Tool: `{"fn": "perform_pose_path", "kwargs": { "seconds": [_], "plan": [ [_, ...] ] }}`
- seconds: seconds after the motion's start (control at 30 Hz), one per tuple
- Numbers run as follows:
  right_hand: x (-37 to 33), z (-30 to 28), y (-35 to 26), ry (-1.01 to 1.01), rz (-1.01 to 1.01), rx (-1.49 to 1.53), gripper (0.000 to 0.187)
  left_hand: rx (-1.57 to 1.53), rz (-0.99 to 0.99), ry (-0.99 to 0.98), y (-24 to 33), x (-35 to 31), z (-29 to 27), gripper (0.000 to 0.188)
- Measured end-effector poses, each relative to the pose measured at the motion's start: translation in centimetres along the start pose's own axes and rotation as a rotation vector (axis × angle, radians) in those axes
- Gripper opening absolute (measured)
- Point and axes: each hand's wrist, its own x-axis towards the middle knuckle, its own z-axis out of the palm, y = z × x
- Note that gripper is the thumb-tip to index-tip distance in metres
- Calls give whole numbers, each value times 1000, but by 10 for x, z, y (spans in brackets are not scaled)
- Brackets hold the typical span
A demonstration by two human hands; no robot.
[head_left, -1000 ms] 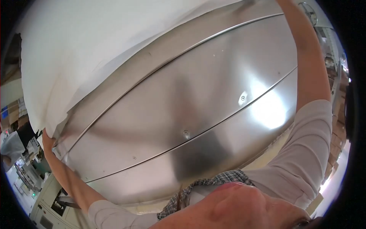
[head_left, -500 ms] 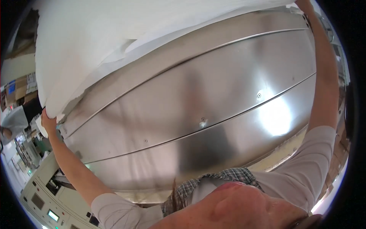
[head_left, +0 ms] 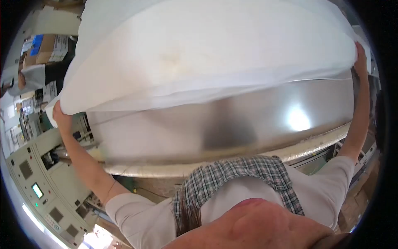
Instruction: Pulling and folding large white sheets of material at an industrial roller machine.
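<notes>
A wide white cloth (head_left: 232, 50) is stretched between my two hands, over the far part of a shiny metal surface (head_left: 166, 135). My left hand (head_left: 62, 119) is closed on the cloth's near left corner, fingers wrapped around its edge. At the far right, my right hand (head_left: 361, 61) grips the opposite edge, its fingers partly hidden by the fabric. Between the hands, the cloth's near edge hangs in a shallow curve with a soft fold. A faint yellowish stain marks its middle. Part of the metal in front of me is bare.
A padded, pale wrapped rail (head_left: 174, 170) runs along the metal's near edge. On the left stands a beige control cabinet (head_left: 58, 182) with a lit screen. Cardboard boxes (head_left: 46, 50) and another person's sleeve (head_left: 34, 77) are at the far left.
The cloth has been drawn toward me and now covers much more of the metal. My right hand has come down and nearer with its edge; my left hand has shifted slightly.
</notes>
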Motion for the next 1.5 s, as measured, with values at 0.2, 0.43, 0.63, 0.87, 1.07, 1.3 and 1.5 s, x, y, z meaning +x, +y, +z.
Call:
{"fn": "perform_pose_path", "kwargs": {
  "seconds": [0.2, 0.43, 0.63, 0.87, 1.07, 1.3, 1.5],
  "plan": [
    [-162, -33, -22, -129, -51, -57, 51, -12, -12, -114, 47, -136, -5, 43],
    [-250, -31, -94, -244, 60, 58, 48, 70, -130, -317, 51, -274, 32, 51],
    [-266, -32, -105, -402, 70, 24, 48, 3, -261, -409, 71, -288, 37, 52],
    [-245, -8, -46, -721, 163, 287, 45, 45, -164, -716, 48, -252, 48, 50],
    [-187, 36, 28, -1215, -174, 44, 45, 146, -201, -1447, 42, -135, 115, 65],
    [-152, 101, -23, -1549, -25, -405, 75, 97, -158, -1447, 66, -116, 134, 52],
    [-171, 89, 35, -1154, -186, 60, 34, -11, -200, -758, 79, -142, 117, 32]
  ]
}}
